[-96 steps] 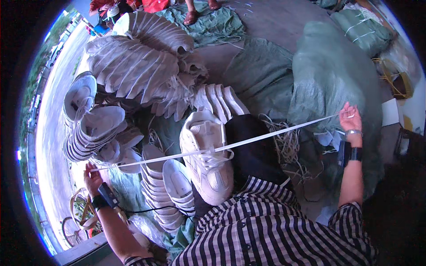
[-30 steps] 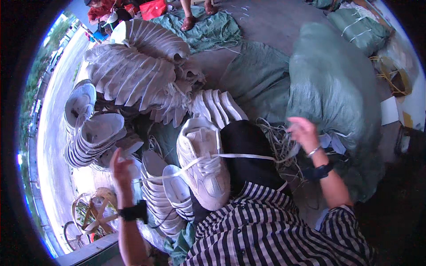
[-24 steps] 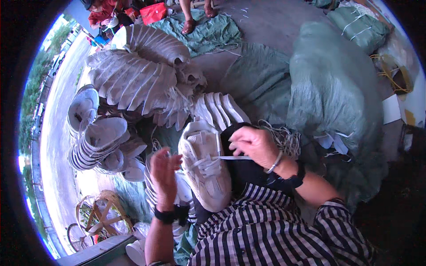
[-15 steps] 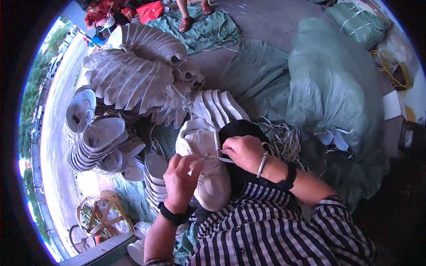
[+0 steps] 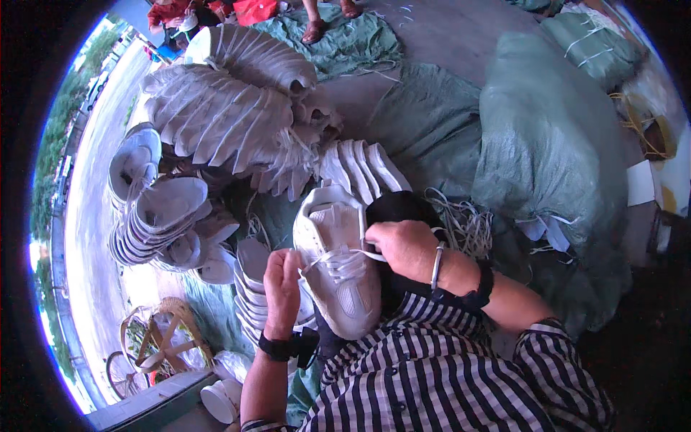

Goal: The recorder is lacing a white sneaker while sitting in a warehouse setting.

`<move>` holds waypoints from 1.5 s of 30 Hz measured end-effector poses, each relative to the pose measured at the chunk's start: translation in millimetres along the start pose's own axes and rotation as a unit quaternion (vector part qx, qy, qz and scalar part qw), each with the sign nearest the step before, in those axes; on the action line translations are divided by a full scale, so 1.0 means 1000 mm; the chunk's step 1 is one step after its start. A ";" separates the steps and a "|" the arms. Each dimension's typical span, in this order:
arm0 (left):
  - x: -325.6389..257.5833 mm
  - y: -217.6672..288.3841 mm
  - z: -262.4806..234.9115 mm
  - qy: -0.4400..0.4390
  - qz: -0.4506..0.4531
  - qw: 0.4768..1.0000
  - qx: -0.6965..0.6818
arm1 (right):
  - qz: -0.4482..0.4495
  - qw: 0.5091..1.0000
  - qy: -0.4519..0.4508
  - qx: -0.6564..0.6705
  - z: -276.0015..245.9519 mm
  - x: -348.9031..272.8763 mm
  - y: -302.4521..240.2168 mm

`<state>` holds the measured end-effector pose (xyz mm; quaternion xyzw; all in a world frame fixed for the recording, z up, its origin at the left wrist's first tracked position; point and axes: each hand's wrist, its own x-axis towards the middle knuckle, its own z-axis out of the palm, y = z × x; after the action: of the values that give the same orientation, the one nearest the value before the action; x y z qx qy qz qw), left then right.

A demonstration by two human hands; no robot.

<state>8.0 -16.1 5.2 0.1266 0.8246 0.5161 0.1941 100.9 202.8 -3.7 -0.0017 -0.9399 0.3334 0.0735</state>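
Note:
A white shoe upper (image 5: 351, 309) rests on my lap, toe toward me, with lacing criss-crossed over its tongue. A white shoelace (image 5: 347, 253) stretches across the upper between my hands. At the left edge of the upper, my left hand (image 5: 282, 282) is closed, its thumb and fingertips pinching one end of the lace. On the other side, my right hand (image 5: 404, 248) is closed with the lace's other side in its fingers; the fingertips are partly hidden. Beyond the upper stand several nested white shoe uppers (image 5: 360, 169).
Large bundles of white uppers (image 5: 216, 115) lie ahead and left, with nested stacks (image 5: 162, 216) beside them. Loose white laces (image 5: 461, 227) lie right of my lap. A big green sack (image 5: 551, 137) stands at right. A woven basket (image 5: 173, 335) sits lower left. Another person's legs (image 5: 314, 18) show at the top.
My hands have moved apart from over the upper, drawing the lace out to both sides. The left hand has shifted left, uncovering the lacing and tongue. The view has shifted slightly.

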 end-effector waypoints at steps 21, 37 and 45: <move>-0.006 0.009 -0.002 -0.103 -0.048 0.984 -0.136 | -0.353 0.908 -0.044 -0.222 -0.035 0.039 -0.005; 0.009 0.010 0.003 -0.106 -0.053 0.986 -0.114 | -0.331 0.929 -0.056 -0.152 -0.029 0.041 0.000; 0.022 0.063 0.002 -0.090 0.330 0.814 0.469 | -0.285 0.941 -0.134 -0.120 -0.030 0.045 0.004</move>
<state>-10.3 21.5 57.2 0.5131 0.8541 0.0856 0.0025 60.6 227.1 22.6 0.3023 -0.9353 0.1803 0.0379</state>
